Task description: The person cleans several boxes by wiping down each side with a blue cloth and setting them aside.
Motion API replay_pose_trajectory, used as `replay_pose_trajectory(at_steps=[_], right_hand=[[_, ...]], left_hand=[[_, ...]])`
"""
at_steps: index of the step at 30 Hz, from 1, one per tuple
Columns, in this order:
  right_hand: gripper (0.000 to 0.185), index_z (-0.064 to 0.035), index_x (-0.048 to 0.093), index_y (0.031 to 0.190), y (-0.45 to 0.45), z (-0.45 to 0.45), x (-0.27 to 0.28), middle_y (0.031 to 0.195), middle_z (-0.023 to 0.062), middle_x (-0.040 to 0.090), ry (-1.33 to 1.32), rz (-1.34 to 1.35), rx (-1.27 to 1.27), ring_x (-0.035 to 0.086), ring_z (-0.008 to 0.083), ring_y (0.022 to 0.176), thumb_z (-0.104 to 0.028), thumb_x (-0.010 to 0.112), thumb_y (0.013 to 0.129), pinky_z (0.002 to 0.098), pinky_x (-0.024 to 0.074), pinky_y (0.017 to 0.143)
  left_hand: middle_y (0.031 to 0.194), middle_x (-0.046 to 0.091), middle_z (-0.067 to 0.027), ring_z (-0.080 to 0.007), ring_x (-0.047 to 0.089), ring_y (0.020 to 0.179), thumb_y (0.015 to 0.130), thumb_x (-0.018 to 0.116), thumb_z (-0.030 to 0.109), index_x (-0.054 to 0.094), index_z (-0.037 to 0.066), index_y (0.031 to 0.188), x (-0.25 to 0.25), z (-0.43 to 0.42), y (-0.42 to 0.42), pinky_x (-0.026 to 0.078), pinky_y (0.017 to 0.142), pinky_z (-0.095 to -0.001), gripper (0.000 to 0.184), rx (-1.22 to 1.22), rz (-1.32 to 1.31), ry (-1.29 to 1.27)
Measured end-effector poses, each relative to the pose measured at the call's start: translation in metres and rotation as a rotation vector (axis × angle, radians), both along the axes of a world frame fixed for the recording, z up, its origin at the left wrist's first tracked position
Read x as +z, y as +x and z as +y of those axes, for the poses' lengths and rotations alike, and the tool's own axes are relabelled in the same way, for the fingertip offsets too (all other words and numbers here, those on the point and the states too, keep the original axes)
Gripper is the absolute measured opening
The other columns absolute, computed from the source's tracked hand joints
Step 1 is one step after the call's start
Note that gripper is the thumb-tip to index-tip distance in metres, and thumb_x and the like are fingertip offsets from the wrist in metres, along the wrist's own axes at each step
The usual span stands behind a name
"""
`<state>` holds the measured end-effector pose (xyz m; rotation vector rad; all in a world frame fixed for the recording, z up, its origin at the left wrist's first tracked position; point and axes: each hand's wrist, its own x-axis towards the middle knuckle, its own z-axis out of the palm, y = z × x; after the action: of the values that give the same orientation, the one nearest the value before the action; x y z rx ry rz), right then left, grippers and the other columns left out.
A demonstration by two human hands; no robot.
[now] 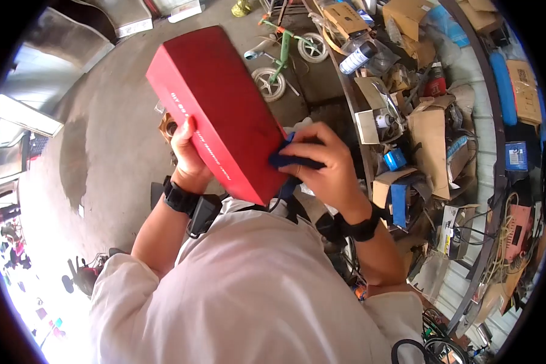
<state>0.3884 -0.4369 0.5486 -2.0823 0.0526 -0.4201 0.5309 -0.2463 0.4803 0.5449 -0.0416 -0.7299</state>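
At centre, red box [224, 103]: likely stiff, light, slick; best held by long sides. Left hand [192, 159] clasps side; right hand [332, 165] pinches blue cloth [283, 160] against it.

We saw a grey floor [118, 139] at upper left, a green bike [283, 56] on it at upper centre, a shelf [356, 106] at right, heaped with cardboard boxes [429, 148], a spray can [358, 57], a blue can [395, 159]

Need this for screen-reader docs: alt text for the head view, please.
A person's left hand holds a long red box, and the right hand pinches a dark blue cloth at its side. Beyond are a small green bike on the floor and, right, piled cardboard.
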Motion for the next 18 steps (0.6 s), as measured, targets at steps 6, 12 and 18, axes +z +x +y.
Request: replay_pose_trajectory(at_steps=[6,12,18], right_hand=[[0.031,-0.0039,0.071,0.090,0.028,-0.003,0.023,0.093,0.0099,0.059,-0.014,-0.135,-0.124,0.061,0.0253,0.083,0.000,0.083,0.062,0.0341,0.0503,0.072],[0.034,-0.0048,0.071,0.093,0.010,-0.008,0.028,0.095,0.0078,0.059,-0.108,-0.024,0.094,0.060,0.0213,0.087,0.003,0.081,0.061,0.0317,0.0504,0.074],[0.032,-0.0062,0.073,0.091,0.020,-0.012,0.024,0.093,0.0083,0.060,-0.068,-0.125,-0.064,0.061,0.0232,0.085,-0.002,0.083,0.061,0.0332,0.0509,0.073]], left_hand=[[0.134,0.053,-0.0182,-0.0352,0.055,0.119,0.077,0.069,0.044,0.040,0.002,0.139,0.009,-0.011,-0.010,0.044,0.103,-0.0493,0.081,-0.122,-0.036,-0.090],[0.137,0.051,-0.0171,-0.0347,0.053,0.121,0.075,0.066,0.060,0.040,0.005,0.141,0.013,-0.016,-0.012,0.043,0.104,-0.0496,0.090,-0.166,-0.006,0.014],[0.136,0.051,-0.0189,-0.0353,0.053,0.121,0.078,0.066,0.047,0.038,0.003,0.141,0.016,-0.023,-0.021,0.042,0.105,-0.0498,0.082,-0.170,0.104,-0.122]])
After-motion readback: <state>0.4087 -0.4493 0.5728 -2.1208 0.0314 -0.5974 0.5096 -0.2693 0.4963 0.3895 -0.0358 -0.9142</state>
